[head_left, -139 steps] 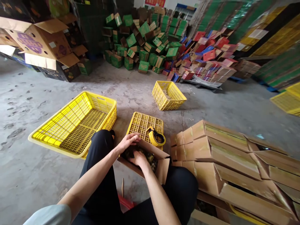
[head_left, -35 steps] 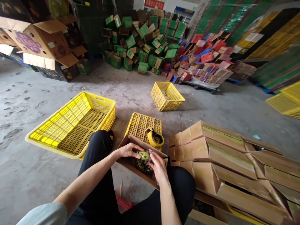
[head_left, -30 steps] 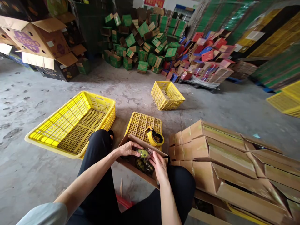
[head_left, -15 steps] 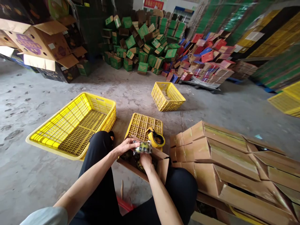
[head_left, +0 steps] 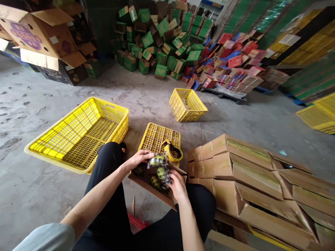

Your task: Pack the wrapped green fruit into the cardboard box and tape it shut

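Note:
My left hand [head_left: 142, 158] is closed on one end of a clear plastic packet of green-yellow fruit [head_left: 158, 160], held above an open cardboard box [head_left: 150, 190]. My right hand [head_left: 178, 184] pinches the edge of a second fruit packet [head_left: 162, 173] just below the first. Dark patches show on both packets; the fruit's kind cannot be told. More green-yellow packets [head_left: 155, 182] lie inside the box, which rests by my knees. Behind it, a yellow and black tape dispenser [head_left: 173, 152] sits on an upturned yellow crate [head_left: 159, 134].
A large yellow crate [head_left: 78, 136] stands on the left, a smaller yellow crate [head_left: 187, 106] farther ahead. Stacked cardboard boxes [head_left: 251, 177] rise close on my right. Heaps of green boxes [head_left: 162, 52] and red boxes [head_left: 235, 61] lie at the back.
My right hand has come up out of the box and moved right, bringing a packet into sight. My left hand still holds its packet over the box. The camera view has shifted slightly.

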Available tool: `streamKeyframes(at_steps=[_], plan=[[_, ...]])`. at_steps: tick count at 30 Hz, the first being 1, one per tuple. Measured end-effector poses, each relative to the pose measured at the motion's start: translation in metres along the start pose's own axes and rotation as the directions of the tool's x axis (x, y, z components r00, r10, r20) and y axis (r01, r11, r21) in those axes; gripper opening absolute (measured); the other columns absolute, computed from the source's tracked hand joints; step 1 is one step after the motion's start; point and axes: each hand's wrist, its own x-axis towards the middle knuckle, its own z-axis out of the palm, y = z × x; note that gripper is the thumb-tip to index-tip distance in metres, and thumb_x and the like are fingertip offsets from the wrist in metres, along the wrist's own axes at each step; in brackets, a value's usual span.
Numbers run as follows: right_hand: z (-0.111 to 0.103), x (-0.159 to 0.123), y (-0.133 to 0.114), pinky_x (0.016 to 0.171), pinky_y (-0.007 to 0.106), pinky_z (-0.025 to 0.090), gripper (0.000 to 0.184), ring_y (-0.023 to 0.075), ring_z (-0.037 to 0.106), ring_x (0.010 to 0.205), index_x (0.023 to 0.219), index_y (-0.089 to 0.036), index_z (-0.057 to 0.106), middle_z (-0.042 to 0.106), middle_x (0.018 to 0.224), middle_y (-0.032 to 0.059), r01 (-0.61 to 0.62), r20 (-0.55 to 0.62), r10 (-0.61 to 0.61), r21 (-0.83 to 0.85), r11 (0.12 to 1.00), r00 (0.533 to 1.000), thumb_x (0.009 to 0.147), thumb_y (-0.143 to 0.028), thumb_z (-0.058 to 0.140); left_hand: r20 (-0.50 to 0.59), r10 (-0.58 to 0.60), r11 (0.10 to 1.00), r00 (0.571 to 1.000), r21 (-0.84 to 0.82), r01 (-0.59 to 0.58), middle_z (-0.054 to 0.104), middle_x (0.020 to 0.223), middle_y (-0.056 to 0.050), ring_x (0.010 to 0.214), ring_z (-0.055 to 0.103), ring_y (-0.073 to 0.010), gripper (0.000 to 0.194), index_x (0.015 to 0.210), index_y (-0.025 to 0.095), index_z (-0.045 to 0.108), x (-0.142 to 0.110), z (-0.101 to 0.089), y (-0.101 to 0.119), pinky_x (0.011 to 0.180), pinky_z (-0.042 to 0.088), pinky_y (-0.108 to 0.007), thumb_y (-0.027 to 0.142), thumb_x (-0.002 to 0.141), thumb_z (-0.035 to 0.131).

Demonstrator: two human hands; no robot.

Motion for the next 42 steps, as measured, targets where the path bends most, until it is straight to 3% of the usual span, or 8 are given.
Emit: streamKeyframes(at_steps=[10, 17, 20, 24, 28, 32, 37, 42], plan=[[-0.004, -0.008, 0.011, 0.064, 0.034, 0.059, 0.038, 0.0279, 0.075, 0.087, 0.096, -0.024, 0.07, 0.078, 0.1, 0.0083, -0.018, -0.141, 0.02, 0.019, 1.0, 0.99, 0.076, -0.055, 0.062, -0.022, 0.01, 0.993, 1.0, 0.122, -0.008, 0.075, 0.078, -0.008, 0.067, 0.064, -0.0164, 0.057, 0.087, 0.011, 0.083, -0.006, -0.003, -0.007, 0.067, 0.048, -0.027, 0.067, 0.074, 0.086], [-0.005, 0.0, 0.003, 0.107, 0.044, 0.052, 0.052, 0.0318, 0.068, 0.122, 0.115, -0.019, 0.07, 0.075, 0.128, 0.0172, 0.136, -0.161, -0.196, -0.325, 0.936, 0.967, 0.095, -0.058, 0.043, -0.032, 0.01, 0.977, 0.999, 0.211, -0.003, 0.08, 0.099, -0.012, 0.091, 0.07, -0.0244, 0.062, 0.1, 0.012, 0.085, 0.0, -0.005, -0.009, 0.082, 0.051, -0.031, 0.069, 0.073, 0.086], [0.002, 0.002, 0.001, 0.096, 0.038, 0.057, 0.047, 0.0289, 0.074, 0.111, 0.116, -0.021, 0.073, 0.079, 0.118, 0.0142, 0.136, 0.023, -0.145, -0.516, 0.846, 0.989, 0.101, -0.051, 0.04, -0.033, -0.003, 0.976, 0.999, 0.218, 0.01, 0.079, 0.112, -0.013, 0.1, 0.069, -0.0265, 0.067, 0.112, 0.015, 0.083, 0.002, -0.002, -0.01, 0.084, 0.051, -0.032, 0.072, 0.077, 0.081], [0.025, 0.001, 0.006, 0.096, 0.04, 0.055, 0.014, 0.0341, 0.076, 0.109, 0.096, -0.022, 0.079, 0.082, 0.108, 0.0135, 0.136, 0.226, 0.072, -0.777, 0.615, 0.971, 0.087, -0.029, 0.071, 0.005, -0.007, 0.976, 1.0, 0.218, 0.006, 0.077, 0.12, -0.017, 0.105, 0.068, -0.0295, 0.072, 0.125, 0.01, 0.077, 0.001, 0.0, -0.009, 0.086, 0.051, -0.034, 0.067, 0.081, 0.08], [0.047, 0.003, 0.01, 0.105, 0.047, 0.05, 0.039, 0.0418, 0.069, 0.124, 0.114, -0.012, 0.077, 0.076, 0.123, 0.0252, 0.149, 0.244, 0.197, -0.903, 0.402, 0.95, 0.075, -0.015, 0.081, 0.059, -0.009, 0.976, 0.998, 0.218, -0.004, 0.076, 0.121, -0.019, 0.107, 0.067, -0.0334, 0.072, 0.131, 0.007, 0.074, 0.0, -0.002, -0.009, 0.087, 0.051, -0.037, 0.061, 0.085, 0.08], [0.049, 0.006, 0.005, 0.106, 0.044, 0.05, 0.045, 0.037, 0.068, 0.127, 0.127, -0.015, 0.074, 0.075, 0.129, 0.0221, 0.165, 0.242, 0.21, -0.931, 0.324, 0.947, 0.082, -0.01, 0.071, 0.071, -0.019, 0.974, 0.997, 0.225, 0.002, 0.076, 0.121, -0.017, 0.106, 0.069, -0.031, 0.068, 0.132, 0.009, 0.074, 0.003, -0.004, -0.012, 0.087, 0.052, -0.036, 0.06, 0.086, 0.08], [0.029, 0.001, -0.008, 0.103, 0.042, 0.049, 0.035, 0.0341, 0.07, 0.122, 0.11, -0.018, 0.08, 0.078, 0.12, 0.0186, 0.151, 0.213, 0.118, -0.906, 0.396, 0.97, 0.088, -0.007, 0.056, 0.092, -0.035, 0.975, 0.995, 0.222, 0.013, 0.077, 0.116, -0.012, 0.1, 0.07, -0.0245, 0.064, 0.128, 0.016, 0.077, 0.005, -0.004, -0.015, 0.087, 0.054, -0.034, 0.061, 0.083, 0.083], [-0.006, -0.004, -0.025, 0.093, 0.036, 0.053, 0.027, 0.0303, 0.075, 0.104, 0.095, -0.021, 0.082, 0.083, 0.1, 0.0106, 0.168, 0.227, 0.006, -0.739, 0.652, 0.974, 0.088, -0.019, 0.056, 0.098, -0.035, 0.978, 0.995, 0.208, 0.014, 0.077, 0.114, -0.011, 0.1, 0.071, -0.0243, 0.063, 0.128, 0.018, 0.077, 0.007, -0.005, -0.017, 0.085, 0.054, -0.032, 0.06, 0.083, 0.085]])
